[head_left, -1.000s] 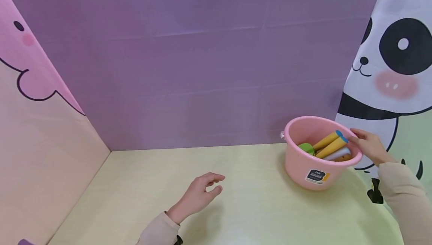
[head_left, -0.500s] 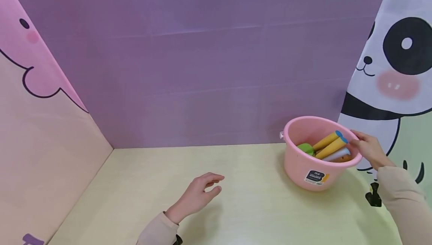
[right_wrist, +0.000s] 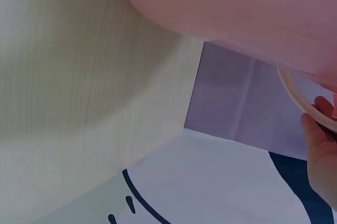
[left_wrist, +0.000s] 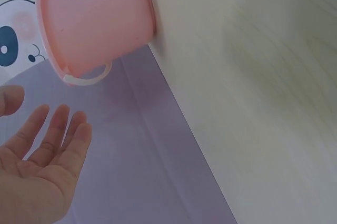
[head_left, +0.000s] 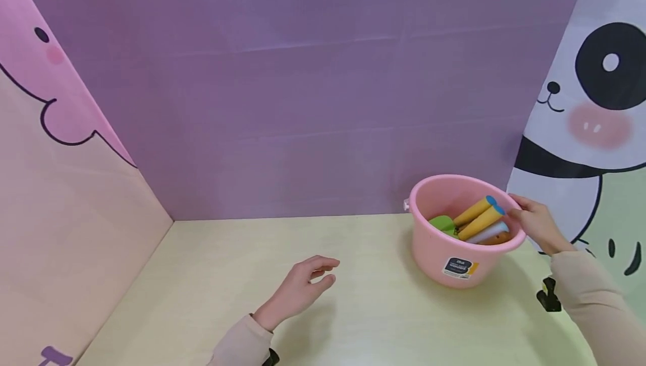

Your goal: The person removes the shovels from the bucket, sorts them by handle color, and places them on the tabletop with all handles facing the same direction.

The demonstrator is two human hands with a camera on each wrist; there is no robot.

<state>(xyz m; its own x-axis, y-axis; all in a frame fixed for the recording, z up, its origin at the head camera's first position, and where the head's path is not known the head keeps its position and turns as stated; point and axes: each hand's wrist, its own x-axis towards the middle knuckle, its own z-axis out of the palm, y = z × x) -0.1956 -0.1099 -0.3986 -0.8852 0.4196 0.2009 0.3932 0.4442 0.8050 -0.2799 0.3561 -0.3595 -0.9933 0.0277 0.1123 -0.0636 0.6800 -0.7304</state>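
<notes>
A pink plastic bucket (head_left: 430, 251) with a label on its front is at the right of the table. My right hand (head_left: 537, 223) grips its right rim, the thumb partly hidden. Inside lie two yellow rods with blue ends (head_left: 481, 221), a green piece (head_left: 443, 223), a pale lilac cylinder (head_left: 487, 232) and an orange-brown piece, their lower parts hidden. The right wrist view shows the bucket's white handle (right_wrist: 295, 92) by the gripping fingers. To the left of the bucket and apart from it, my left hand (head_left: 298, 290) hovers over the table with fingers loosely bent, holding nothing.
The pale tabletop (head_left: 212, 265) meets a purple back wall (head_left: 282, 130). On the right stands a panda-printed panel (head_left: 600, 203), close to my right arm. A pink and cream panel (head_left: 65, 214) bounds the left side.
The bucket has shifted left along the table, with my right hand on its rim. My left hand has hardly moved. The view has turned slightly left.
</notes>
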